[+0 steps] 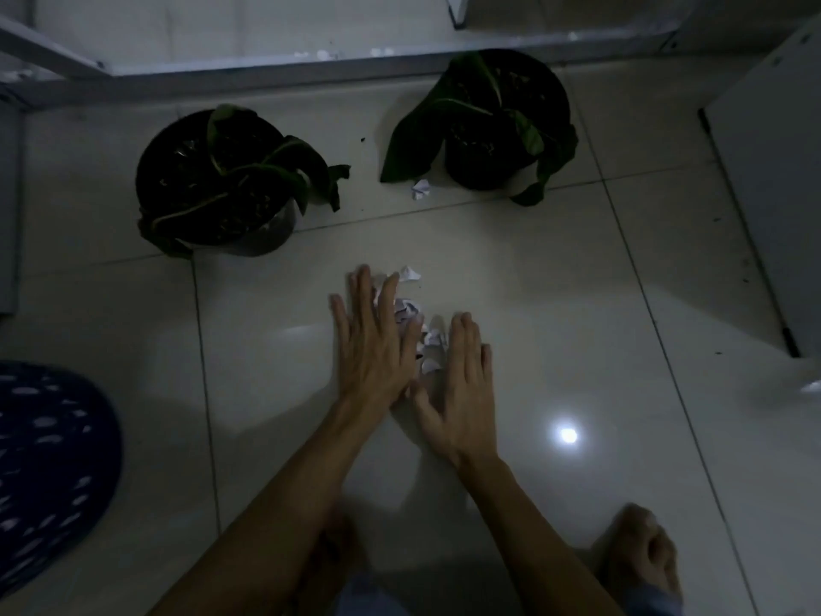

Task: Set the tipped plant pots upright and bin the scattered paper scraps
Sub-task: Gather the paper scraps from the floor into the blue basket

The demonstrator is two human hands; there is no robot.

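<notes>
Scraps (411, 324) lie between flat, spread left hand (377, 349) and right hand (462, 384); bare floor (577, 331) surrounds.

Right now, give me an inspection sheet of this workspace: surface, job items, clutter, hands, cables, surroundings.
Surface: glossy tiled floor, dim, with a light glare spot; dark specks of what looks like soil near the pots.
Job's things: left pot and right pot both look upright, leaves drooping. Paper scraps heaped between the hands; one stray scrap by the right pot.
Clutter: the stray scrap and the specks.
Hands: left hand and right hand open, flat, flanking the heap; no grip on anything.
Cables: nothing seen.
Surroundings: dark blue perforated basket at left, white furniture frame behind the pots, white cabinet at right, bare feet at the bottom edge.
</notes>
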